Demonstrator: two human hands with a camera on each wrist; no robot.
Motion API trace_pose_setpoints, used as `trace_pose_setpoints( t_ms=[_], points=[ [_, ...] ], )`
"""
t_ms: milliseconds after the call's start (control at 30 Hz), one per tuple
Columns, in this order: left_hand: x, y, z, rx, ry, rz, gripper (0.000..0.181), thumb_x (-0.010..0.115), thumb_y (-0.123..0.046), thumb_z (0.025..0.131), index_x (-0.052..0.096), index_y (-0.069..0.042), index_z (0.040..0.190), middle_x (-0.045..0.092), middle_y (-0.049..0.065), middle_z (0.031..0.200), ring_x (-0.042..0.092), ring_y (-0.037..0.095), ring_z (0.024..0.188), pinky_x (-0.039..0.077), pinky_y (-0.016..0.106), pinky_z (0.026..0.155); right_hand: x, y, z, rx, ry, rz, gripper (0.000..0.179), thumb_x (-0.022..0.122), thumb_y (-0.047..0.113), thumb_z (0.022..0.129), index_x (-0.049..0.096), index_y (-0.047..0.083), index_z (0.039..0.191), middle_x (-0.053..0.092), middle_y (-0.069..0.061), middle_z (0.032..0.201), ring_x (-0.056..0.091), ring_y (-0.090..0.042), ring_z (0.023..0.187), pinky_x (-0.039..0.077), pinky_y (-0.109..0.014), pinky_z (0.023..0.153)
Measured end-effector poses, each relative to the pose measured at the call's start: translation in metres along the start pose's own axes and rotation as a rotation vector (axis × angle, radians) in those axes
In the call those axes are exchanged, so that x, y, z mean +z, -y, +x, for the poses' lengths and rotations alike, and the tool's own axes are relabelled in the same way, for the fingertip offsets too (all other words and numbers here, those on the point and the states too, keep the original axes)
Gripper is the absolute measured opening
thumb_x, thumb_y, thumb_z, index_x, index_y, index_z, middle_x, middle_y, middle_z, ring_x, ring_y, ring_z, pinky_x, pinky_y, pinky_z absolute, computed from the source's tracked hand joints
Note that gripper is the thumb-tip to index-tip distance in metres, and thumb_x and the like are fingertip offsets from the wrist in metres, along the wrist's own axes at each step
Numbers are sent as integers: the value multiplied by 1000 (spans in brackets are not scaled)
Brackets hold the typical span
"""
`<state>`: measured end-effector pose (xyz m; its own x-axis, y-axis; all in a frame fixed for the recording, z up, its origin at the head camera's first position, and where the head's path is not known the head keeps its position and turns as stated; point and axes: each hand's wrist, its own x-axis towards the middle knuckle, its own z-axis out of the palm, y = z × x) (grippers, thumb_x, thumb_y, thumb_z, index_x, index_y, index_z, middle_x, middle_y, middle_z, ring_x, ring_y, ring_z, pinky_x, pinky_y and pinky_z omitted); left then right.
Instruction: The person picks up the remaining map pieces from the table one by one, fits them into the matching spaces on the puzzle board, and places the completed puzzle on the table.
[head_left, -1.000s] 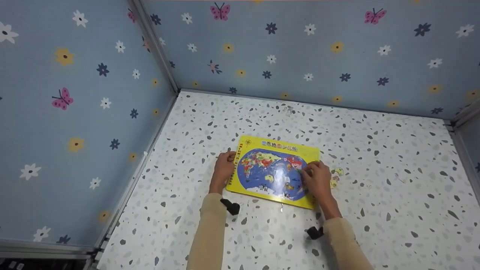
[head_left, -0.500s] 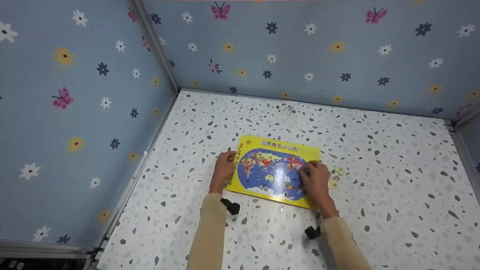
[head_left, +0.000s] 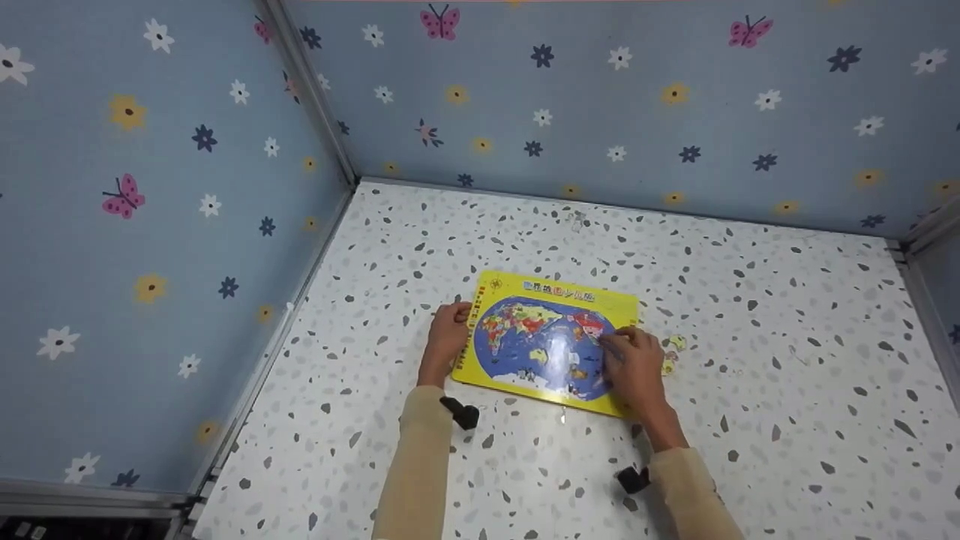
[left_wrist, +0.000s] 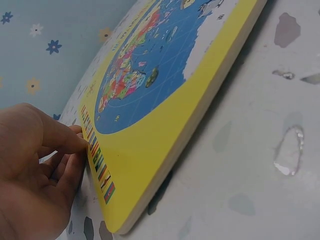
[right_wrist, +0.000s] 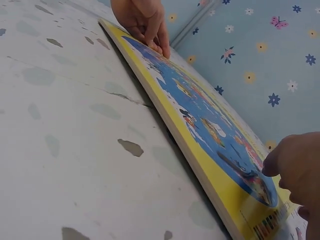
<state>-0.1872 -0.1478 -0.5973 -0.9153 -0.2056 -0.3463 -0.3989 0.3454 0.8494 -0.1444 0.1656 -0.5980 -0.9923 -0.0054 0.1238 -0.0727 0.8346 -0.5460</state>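
Note:
A yellow-bordered world map puzzle board [head_left: 551, 285] lies flat on the speckled table. At its left edge is my left hand [head_left: 448, 334]; in the left wrist view that hand [left_wrist: 40, 165] pinches the edge beside the row of printed flags. My right hand [head_left: 637, 367] reaches over the board's right side, its fingertips on the blue part of the map. In the right wrist view a fingertip of the right hand [right_wrist: 297, 170] is over the map, and no piece shows under it. Small yellowish puzzle pieces [head_left: 678, 343] lie just right of the board, partly hidden by the right hand.
White speckled tabletop [head_left: 787, 360] surrounds the board. Blue flowered panels stand along the back [head_left: 645, 120] and the left [head_left: 180, 247]. Black wrist devices [head_left: 465, 416] stick out from both sleeves.
My right hand shifts slightly over the map's right side; its fingertips, pinched together before, now lie flatter on the board. The left hand and the board stay put.

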Motion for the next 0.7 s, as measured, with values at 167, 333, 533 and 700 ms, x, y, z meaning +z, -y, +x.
trace_pose_setpoints(
  t_ms=[167, 333, 533, 700],
  points=[
    [0, 0, 1, 7, 2, 3, 43, 40, -1, 94, 55, -14, 131, 50, 3, 121, 49, 18, 107, 42, 36, 98, 0, -1, -7, -81, 44, -82, 34, 59, 31, 94, 64, 27, 127, 43, -7, 140, 29, -32, 130, 23, -57, 107],
    [1, 1, 1, 12, 4, -2, 43, 40, -1, 93, 55, -13, 132, 50, 3, 121, 49, 18, 108, 42, 36, 98, 0, -3, -9, -115, 75, -162, 39, 55, 37, 96, 58, 28, 133, 37, -6, 148, 24, -33, 133, 20, -57, 108],
    [0, 0, 1, 0, 5, -24, 39, 42, -5, 95, 56, -14, 131, 51, 2, 120, 49, 16, 109, 42, 35, 99, 1, -7, -9, -138, 85, -182, 40, 53, 38, 96, 55, 30, 135, 35, -6, 150, 24, -34, 133, 19, -57, 108],
    [1, -1, 0, 9, 5, -34, 41, 39, -3, 95, 57, -13, 130, 50, 3, 119, 49, 18, 106, 41, 36, 98, 1, -10, -9, -150, 86, -147, 39, 54, 35, 97, 56, 29, 135, 36, -7, 149, 24, -34, 133, 19, -56, 107]
  ],
)
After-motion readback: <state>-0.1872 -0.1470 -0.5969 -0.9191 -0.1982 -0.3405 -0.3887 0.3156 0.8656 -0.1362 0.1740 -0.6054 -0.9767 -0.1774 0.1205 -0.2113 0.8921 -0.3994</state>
